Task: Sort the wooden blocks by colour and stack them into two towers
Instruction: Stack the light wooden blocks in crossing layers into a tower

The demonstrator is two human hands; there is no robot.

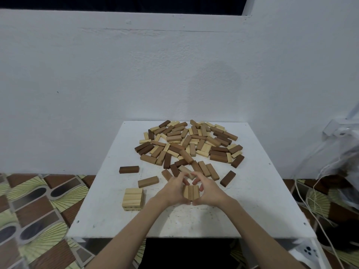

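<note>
Hands are cupping a small layer of brown blocks on the bench, left hand and right hand pressing it from either side, grip narrow. Its blocks are running lengthwise away from the person. Loose pile is lying straight ahead, beyond both hands; pale stack is sitting just left.
</note>
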